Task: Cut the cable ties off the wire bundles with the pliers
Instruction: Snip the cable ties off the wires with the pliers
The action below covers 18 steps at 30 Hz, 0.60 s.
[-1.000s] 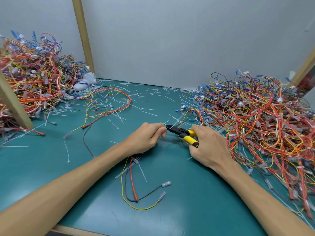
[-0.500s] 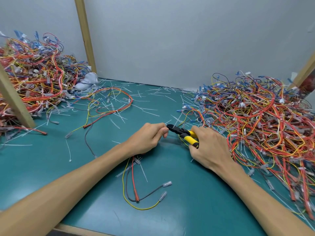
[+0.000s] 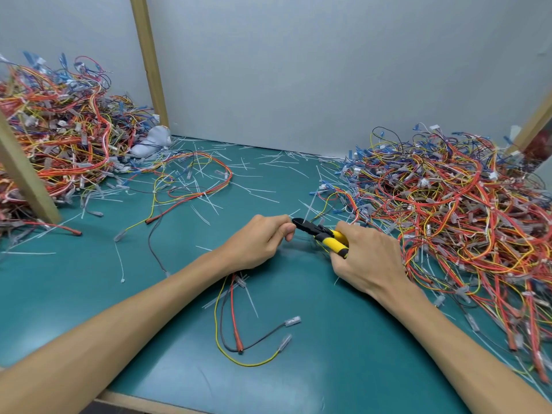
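My left hand [image 3: 260,242] grips a small wire bundle [image 3: 236,321] of yellow, red and black wires; the wires trail out below my wrist toward me on the green mat. My right hand [image 3: 366,258] grips the yellow handles of the pliers [image 3: 321,234]. The black jaws point left and meet my left fingertips. The spot where the jaws touch the bundle is hidden by my fingers. A thin white cable tie [image 3: 309,208] sticks up just behind the jaws.
A big heap of tied wire bundles [image 3: 454,210] fills the right side of the green mat [image 3: 343,348]. Another heap [image 3: 59,138] lies at the far left behind a wooden post [image 3: 22,174]. Loose wires [image 3: 191,186] and several cut white ties [image 3: 254,189] litter the mat's far half.
Both hands hold almost the same pose. The view has shifted slightly, and the plier jaws sit a touch closer to my left fingertips.
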{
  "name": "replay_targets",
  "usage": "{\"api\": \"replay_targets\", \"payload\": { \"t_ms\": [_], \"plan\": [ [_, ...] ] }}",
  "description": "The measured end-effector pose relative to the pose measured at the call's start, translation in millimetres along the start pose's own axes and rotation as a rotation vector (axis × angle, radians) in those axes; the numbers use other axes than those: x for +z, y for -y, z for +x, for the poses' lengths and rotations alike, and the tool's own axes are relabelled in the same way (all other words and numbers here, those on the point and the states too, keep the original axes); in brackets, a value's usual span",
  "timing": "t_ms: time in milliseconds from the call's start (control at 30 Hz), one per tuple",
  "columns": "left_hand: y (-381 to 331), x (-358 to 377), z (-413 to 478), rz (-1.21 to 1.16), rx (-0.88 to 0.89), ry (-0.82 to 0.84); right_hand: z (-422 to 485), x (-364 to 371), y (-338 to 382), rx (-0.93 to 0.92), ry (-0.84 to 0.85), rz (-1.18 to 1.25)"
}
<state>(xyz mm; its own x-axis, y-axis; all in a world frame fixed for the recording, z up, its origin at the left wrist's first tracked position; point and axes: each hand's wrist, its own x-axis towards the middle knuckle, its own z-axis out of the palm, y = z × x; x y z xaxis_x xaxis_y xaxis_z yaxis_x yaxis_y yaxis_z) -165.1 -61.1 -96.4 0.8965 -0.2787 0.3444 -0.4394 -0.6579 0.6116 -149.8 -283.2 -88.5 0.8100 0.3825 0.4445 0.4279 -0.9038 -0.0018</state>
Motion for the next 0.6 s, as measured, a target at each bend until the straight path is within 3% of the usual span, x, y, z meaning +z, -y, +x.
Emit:
{"api": "replay_targets", "payload": {
  "t_ms": [600],
  "plan": [
    [-0.4, 0.5, 0.5, 0.004, 0.015, -0.010, -0.2, 0.9, -0.4, 0.013, -0.030, 0.030]
  ]
}}
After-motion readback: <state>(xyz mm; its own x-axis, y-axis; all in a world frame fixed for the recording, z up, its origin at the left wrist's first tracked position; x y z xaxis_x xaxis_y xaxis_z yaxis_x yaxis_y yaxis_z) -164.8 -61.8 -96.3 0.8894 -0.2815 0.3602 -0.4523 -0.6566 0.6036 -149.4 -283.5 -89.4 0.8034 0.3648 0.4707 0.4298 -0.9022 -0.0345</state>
